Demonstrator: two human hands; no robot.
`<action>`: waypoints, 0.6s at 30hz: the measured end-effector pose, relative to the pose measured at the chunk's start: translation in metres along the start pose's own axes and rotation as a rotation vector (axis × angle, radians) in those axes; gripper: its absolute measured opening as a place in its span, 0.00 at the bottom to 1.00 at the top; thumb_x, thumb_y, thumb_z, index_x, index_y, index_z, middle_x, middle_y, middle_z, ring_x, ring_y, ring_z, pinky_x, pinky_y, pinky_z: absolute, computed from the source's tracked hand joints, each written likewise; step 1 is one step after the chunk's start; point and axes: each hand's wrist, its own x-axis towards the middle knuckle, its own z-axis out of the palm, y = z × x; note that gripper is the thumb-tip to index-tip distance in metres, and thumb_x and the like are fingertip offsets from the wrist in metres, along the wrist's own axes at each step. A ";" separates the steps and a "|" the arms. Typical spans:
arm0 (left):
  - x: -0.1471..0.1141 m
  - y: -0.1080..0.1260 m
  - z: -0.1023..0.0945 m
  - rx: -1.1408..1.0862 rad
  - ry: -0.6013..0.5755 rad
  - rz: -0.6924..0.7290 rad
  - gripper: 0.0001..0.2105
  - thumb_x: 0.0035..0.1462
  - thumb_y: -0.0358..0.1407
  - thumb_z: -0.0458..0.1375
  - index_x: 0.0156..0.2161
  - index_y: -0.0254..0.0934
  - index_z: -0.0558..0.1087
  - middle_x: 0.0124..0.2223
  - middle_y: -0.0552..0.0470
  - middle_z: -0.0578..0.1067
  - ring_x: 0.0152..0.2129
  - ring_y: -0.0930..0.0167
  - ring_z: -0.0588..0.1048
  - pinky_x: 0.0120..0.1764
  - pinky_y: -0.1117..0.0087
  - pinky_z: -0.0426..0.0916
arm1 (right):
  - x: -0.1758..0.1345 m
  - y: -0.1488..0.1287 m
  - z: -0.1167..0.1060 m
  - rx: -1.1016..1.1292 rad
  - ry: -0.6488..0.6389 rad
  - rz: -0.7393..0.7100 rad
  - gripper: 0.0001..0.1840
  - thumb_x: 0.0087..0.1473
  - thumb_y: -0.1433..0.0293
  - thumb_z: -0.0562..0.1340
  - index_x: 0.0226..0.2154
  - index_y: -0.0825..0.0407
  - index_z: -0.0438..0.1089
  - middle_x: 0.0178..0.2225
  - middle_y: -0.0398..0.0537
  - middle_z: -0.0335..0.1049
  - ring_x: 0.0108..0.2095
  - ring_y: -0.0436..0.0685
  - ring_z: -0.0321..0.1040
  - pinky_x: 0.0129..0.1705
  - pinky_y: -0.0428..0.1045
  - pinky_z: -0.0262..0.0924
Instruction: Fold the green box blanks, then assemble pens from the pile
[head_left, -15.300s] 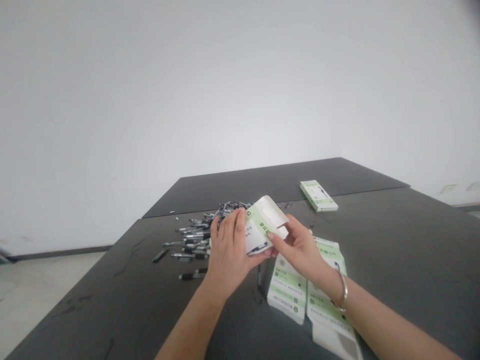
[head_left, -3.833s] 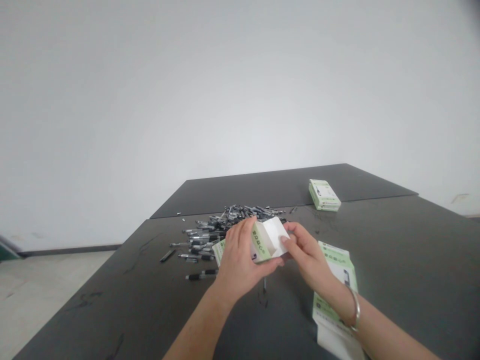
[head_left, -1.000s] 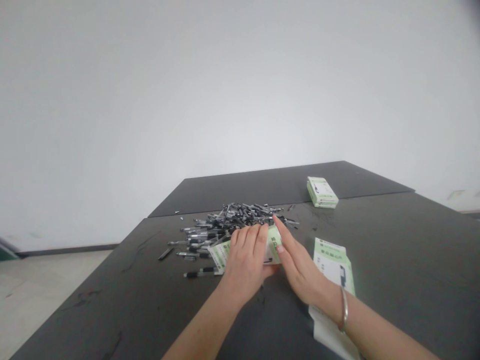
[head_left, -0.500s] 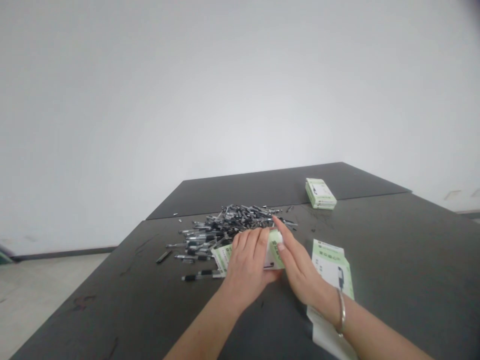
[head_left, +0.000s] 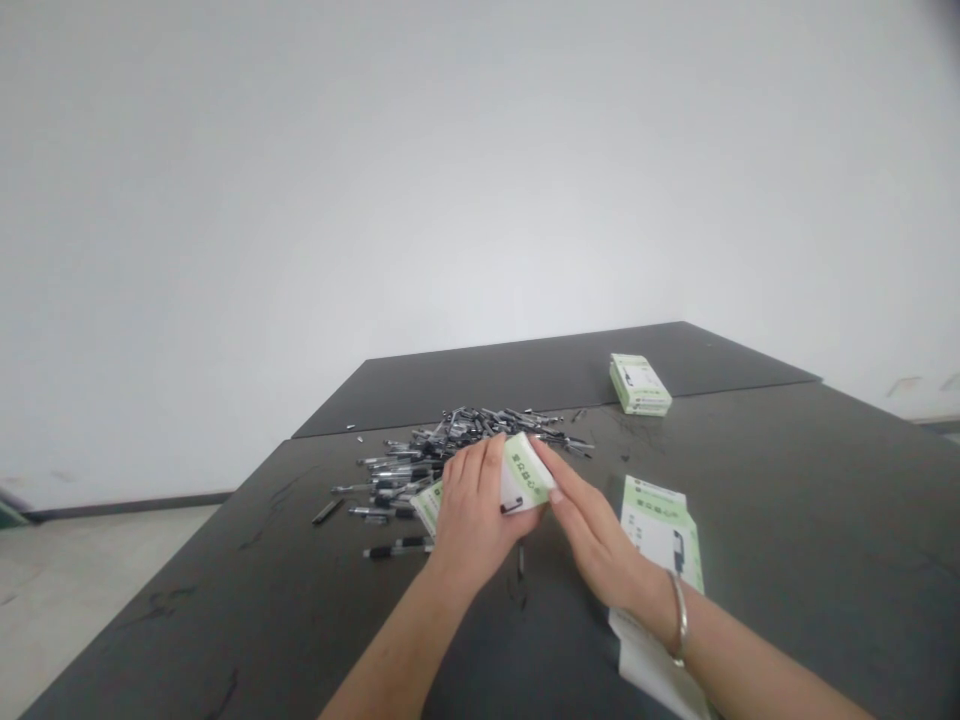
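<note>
Between my hands is a green and white pen box (head_left: pixel 523 478), a small carton printed with a pen picture. My left hand (head_left: pixel 466 520) is wrapped around its middle, hiding much of it, with one end sticking out on the left. My right hand (head_left: pixel 600 535) presses its fingers and thumb against the right end of the box. Behind and left of my hands lies a heap of clear-and-black pens (head_left: pixel 480 425). Flattened green and white cartons (head_left: pixel 652 540) lie partly beneath my right forearm.
Toward the back right stands a small stack of green and white boxes (head_left: pixel 640 385). Several loose pens lie left of the heap, including a dark one (head_left: pixel 328 512). The black table (head_left: pixel 795 500) has a seam across it, and a pale wall (head_left: pixel 480 180) rises behind.
The box has tilted up and shifted a little left in my left hand, showing more of its printed right end. My right hand has moved slightly left with it, fingers now lower along the end.
</note>
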 end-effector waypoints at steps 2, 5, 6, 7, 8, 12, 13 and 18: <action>0.001 -0.003 0.000 0.005 0.018 -0.022 0.33 0.49 0.40 0.63 0.58 0.33 0.57 0.51 0.40 0.69 0.48 0.57 0.67 0.51 0.55 0.61 | 0.000 0.000 -0.001 -0.018 -0.010 -0.018 0.26 0.65 0.65 0.47 0.65 0.49 0.50 0.64 0.50 0.54 0.63 0.56 0.52 0.65 0.56 0.45; 0.001 -0.003 0.000 -0.011 0.019 -0.037 0.32 0.49 0.39 0.63 0.58 0.34 0.57 0.51 0.40 0.69 0.48 0.57 0.67 0.51 0.55 0.61 | 0.001 0.000 -0.001 -0.031 -0.013 -0.010 0.26 0.65 0.66 0.47 0.64 0.50 0.52 0.62 0.50 0.58 0.60 0.56 0.57 0.63 0.55 0.50; 0.001 -0.003 0.001 -0.018 0.018 -0.041 0.32 0.50 0.39 0.62 0.58 0.34 0.57 0.51 0.40 0.69 0.48 0.57 0.67 0.51 0.55 0.61 | 0.001 0.000 -0.002 -0.028 -0.010 -0.005 0.25 0.65 0.66 0.47 0.64 0.49 0.52 0.62 0.50 0.58 0.60 0.56 0.57 0.63 0.55 0.51; 0.001 -0.002 0.001 -0.023 0.015 -0.049 0.31 0.50 0.39 0.62 0.58 0.35 0.57 0.51 0.40 0.69 0.48 0.57 0.67 0.51 0.55 0.61 | 0.002 0.001 -0.002 -0.021 -0.005 -0.001 0.25 0.65 0.65 0.47 0.63 0.49 0.53 0.62 0.49 0.58 0.60 0.56 0.57 0.62 0.55 0.51; 0.001 0.000 0.002 -0.026 0.011 -0.059 0.31 0.50 0.39 0.62 0.58 0.35 0.57 0.51 0.40 0.69 0.48 0.57 0.67 0.51 0.54 0.62 | 0.002 0.001 -0.002 -0.012 -0.001 0.001 0.25 0.65 0.65 0.47 0.63 0.49 0.54 0.62 0.49 0.58 0.60 0.56 0.57 0.62 0.55 0.51; 0.000 0.003 0.002 -0.025 -0.016 -0.095 0.32 0.50 0.40 0.63 0.57 0.35 0.56 0.51 0.41 0.68 0.47 0.57 0.66 0.50 0.54 0.62 | 0.004 0.003 -0.003 -0.026 -0.004 -0.008 0.25 0.65 0.65 0.47 0.63 0.49 0.54 0.62 0.48 0.56 0.61 0.55 0.56 0.63 0.53 0.51; 0.000 0.004 0.002 -0.024 -0.021 -0.099 0.32 0.50 0.40 0.62 0.58 0.35 0.56 0.51 0.41 0.68 0.47 0.57 0.66 0.49 0.55 0.62 | 0.004 0.003 -0.003 -0.051 -0.011 -0.016 0.25 0.65 0.66 0.48 0.63 0.49 0.54 0.62 0.48 0.57 0.61 0.55 0.56 0.63 0.54 0.51; -0.001 0.005 0.002 -0.026 -0.013 -0.097 0.32 0.51 0.41 0.62 0.58 0.35 0.55 0.51 0.40 0.68 0.48 0.56 0.66 0.50 0.54 0.61 | 0.003 0.003 -0.003 -0.182 -0.063 -0.074 0.28 0.65 0.68 0.47 0.65 0.47 0.47 0.63 0.49 0.56 0.60 0.57 0.57 0.61 0.56 0.53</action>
